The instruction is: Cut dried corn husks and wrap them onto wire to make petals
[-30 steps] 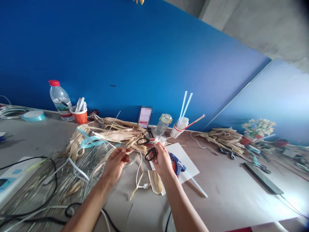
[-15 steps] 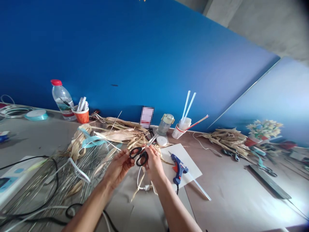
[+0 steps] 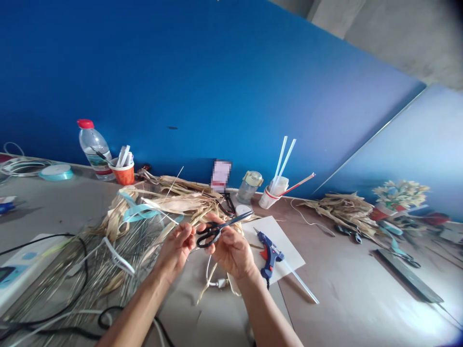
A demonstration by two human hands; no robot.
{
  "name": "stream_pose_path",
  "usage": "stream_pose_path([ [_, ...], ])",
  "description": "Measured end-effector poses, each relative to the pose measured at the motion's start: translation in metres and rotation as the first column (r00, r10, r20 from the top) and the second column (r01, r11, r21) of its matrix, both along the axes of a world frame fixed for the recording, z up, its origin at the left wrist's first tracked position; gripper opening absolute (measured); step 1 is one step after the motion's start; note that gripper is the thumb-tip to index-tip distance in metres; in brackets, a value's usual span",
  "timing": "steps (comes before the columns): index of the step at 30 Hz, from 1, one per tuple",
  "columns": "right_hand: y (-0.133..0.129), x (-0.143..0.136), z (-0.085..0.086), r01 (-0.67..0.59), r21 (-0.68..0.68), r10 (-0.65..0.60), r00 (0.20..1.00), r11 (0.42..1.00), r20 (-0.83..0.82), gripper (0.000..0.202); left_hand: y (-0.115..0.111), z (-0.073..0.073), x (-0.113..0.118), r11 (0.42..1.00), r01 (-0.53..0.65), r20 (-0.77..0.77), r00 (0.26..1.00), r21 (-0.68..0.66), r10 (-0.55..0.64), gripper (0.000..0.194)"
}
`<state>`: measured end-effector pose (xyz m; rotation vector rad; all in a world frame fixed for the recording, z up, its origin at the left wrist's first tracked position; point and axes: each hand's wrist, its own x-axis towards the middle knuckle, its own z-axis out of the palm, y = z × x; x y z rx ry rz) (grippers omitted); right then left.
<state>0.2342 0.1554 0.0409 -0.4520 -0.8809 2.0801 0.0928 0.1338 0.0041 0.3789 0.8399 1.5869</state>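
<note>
A pair of scissors with black handles lies across my right hand, blades closed and pointing right. The right hand's fingers are curled around it, and the handle loops point toward the left. My left hand is pinched shut just left of the loops; whatever its fingertips hold is hidden or too small to make out. Dried corn husks and a light blue ribbon lie behind the hands. A bundle of thin wires spreads left of the left hand. To the right, a blue glue gun rests on white paper.
At the back stand a water bottle, a red cup, a glass jar and a white cup with glue sticks. A power strip and cables lie at left. More husks and potted flowers are at right.
The scissors have swung in the right hand, so the blades now point more to the right and lower. The right hand has turned, with its palm showing more; the left hand stays close by.
</note>
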Motion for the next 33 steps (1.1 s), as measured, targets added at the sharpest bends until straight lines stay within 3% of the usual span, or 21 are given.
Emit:
stream_pose_path([
  [5, 0.001, 0.011, 0.004, 0.079, 0.103, -0.095, 0.982, 0.992, 0.161, 0.06, 0.001, -0.002, -0.002, 1.0, 0.005, 0.032, 0.999, 0.017, -0.006, 0.023],
  [9, 0.003, 0.014, 0.007, 0.139, 0.264, -0.234, 0.897, 0.954, 0.375, 0.047, 0.001, -0.004, -0.001, 0.999, 0.009, -0.001, 1.0, 0.032, -0.009, 0.019],
  [13, 0.001, 0.015, 0.003, 0.016, 0.369, -0.233, 0.8, 0.929, 0.552, 0.034, 0.001, -0.005, -0.003, 1.0, -0.012, -0.007, 1.0, 0.015, 0.012, 0.02],
  [19, -0.004, 0.022, -0.012, -0.156, 0.421, -0.178, 0.737, 0.893, 0.652, 0.029, 0.002, -0.001, -0.008, 0.997, -0.018, 0.086, 0.996, 0.075, 0.011, 0.018],
  [26, -0.004, 0.028, -0.004, -0.303, 0.486, -0.243, 0.585, 0.819, 0.774, 0.017, 0.002, 0.003, -0.007, 0.996, -0.024, 0.145, 0.989, 0.09, 0.011, 0.013],
  [33, -0.009, 0.014, -0.002, -0.339, 0.528, -0.279, 0.566, 0.779, 0.775, 0.007, 0.001, -0.001, -0.002, 0.999, 0.017, 0.133, 0.991, 0.048, -0.023, 0.016],
])
